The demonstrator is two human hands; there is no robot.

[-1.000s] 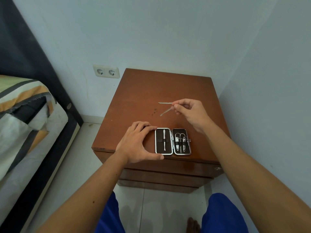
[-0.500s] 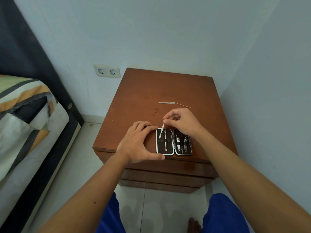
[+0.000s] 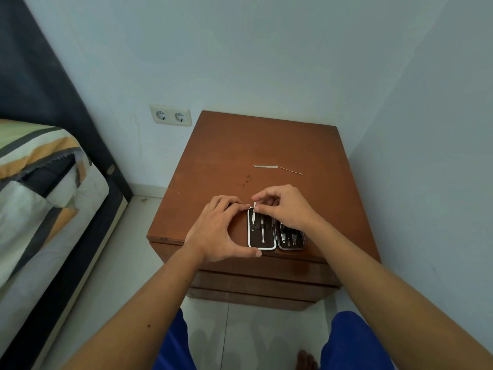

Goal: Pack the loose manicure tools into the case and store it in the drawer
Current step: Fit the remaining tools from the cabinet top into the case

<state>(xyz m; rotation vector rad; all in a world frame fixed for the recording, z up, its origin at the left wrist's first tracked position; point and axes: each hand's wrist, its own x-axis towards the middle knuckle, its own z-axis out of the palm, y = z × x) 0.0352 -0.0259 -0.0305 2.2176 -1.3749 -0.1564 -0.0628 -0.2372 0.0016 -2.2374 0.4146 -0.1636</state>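
The manicure case (image 3: 262, 243) lies open on the brown nightstand (image 3: 226, 161), near its front edge. Its left half holds one long tool; the right half holds several tools, partly hidden by my wrist. My left hand (image 3: 218, 231) cups the case's left side, with fingers on the top edge and thumb at the bottom corner. My right hand (image 3: 282, 206) pinches a thin silver tool (image 3: 253, 216) whose tip points down into the left half. Two loose tools stay farther back on the top: a flat file (image 3: 265, 166) and a thin curved pick (image 3: 291, 171).
Closed drawer fronts (image 3: 264, 284) stack below the nightstand top. A wall stands close on the right, and a double socket (image 3: 170, 116) sits on the back wall. A bed (image 3: 40, 198) with striped bedding fills the left. My blue-clad knees and tiled floor are below.
My right hand lifted one thin tool from the back of the nightstand, carried it toward me, and now has its tip inside the case's left half. My left hand stayed on the case.
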